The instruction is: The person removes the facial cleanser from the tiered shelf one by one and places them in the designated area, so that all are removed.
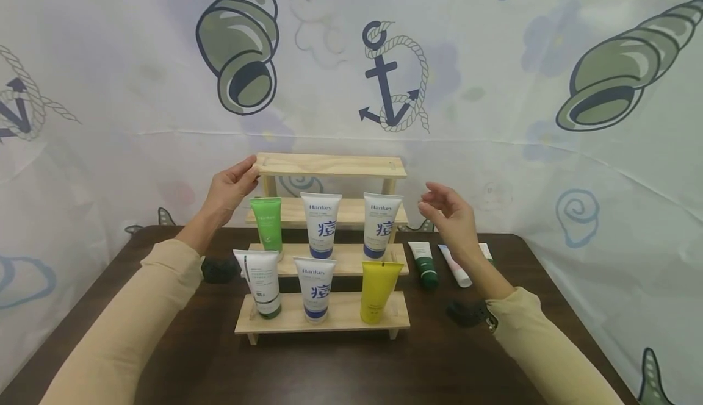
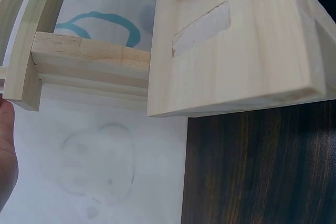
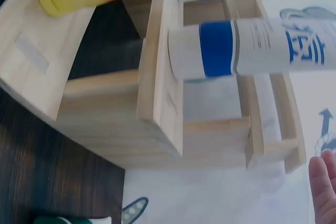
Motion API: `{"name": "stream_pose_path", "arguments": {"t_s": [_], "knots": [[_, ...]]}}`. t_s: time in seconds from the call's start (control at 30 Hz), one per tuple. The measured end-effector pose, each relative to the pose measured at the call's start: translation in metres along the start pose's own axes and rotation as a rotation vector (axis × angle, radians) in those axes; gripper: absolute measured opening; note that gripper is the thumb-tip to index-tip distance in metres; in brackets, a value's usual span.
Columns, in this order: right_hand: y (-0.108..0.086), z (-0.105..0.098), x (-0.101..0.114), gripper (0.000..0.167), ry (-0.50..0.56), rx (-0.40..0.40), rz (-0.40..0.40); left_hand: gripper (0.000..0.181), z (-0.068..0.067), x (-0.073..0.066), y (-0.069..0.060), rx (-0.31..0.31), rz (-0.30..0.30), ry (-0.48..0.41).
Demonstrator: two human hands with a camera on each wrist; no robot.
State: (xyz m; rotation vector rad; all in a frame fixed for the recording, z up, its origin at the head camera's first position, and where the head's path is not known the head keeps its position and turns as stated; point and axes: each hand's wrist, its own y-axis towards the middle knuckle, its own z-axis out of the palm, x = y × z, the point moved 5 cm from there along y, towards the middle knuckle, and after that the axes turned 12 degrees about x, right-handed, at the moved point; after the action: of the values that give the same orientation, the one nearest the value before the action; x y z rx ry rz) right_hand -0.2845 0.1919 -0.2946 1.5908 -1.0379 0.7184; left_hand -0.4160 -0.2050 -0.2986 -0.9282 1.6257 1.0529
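A stepped wooden display rack (image 1: 329,164) stands on the table. With thumb and fingers, my left hand (image 1: 233,188) holds the left end of its top board. My right hand (image 1: 453,213) hovers beside the rack's right end, fingers loosely bent and holding nothing. On the lowest tier stand a white-and-green tube (image 1: 262,280), a white-and-blue tube (image 1: 315,283) and a yellow tube (image 1: 378,289). The tier above bears a green tube (image 1: 269,222) and two white-and-blue tubes (image 1: 321,219) (image 1: 381,219). The right wrist view shows fingertips (image 3: 321,179) apart from the rack.
Right of the rack, a dark green and white tube (image 1: 424,265) and a white-and-pink tube (image 1: 456,266) lie on the dark table (image 1: 307,368). Another tube (image 1: 486,252) is partly hidden by my right forearm. A printed cloth (image 1: 483,45) hangs behind.
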Motion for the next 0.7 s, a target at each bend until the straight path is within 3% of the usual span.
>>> {"name": "stream_pose_path", "arguments": {"t_s": [0.37,0.7], "knots": [[-0.003,0.021,0.003,0.046,0.049,0.085,-0.041,0.059,0.001,0.001,0.001,-0.004,0.01,-0.009],[-0.007,0.035,0.0,0.048,0.051,0.138,-0.008,0.059,0.001,0.001,0.0,-0.001,0.012,-0.005]]}}
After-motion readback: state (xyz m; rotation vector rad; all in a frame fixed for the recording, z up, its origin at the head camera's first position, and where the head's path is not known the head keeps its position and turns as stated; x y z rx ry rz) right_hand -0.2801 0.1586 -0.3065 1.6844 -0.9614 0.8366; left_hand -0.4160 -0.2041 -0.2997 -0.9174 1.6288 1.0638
